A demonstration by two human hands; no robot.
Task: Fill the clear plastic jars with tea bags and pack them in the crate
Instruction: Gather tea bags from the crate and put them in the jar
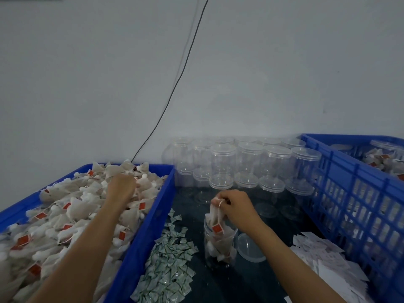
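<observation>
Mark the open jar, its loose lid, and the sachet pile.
open jar [219, 243], head view, clear side wall.
loose lid [251, 250], head view, centre of its top.
sachet pile [170, 267], head view, middle of the heap.

L fingers [125, 182] buried in tea bags [72, 206]

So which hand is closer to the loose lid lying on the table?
Right. The right hand holds tea bags over the open jar, just left of the loose lid. The left hand is far off in the tea bag bin.
</observation>
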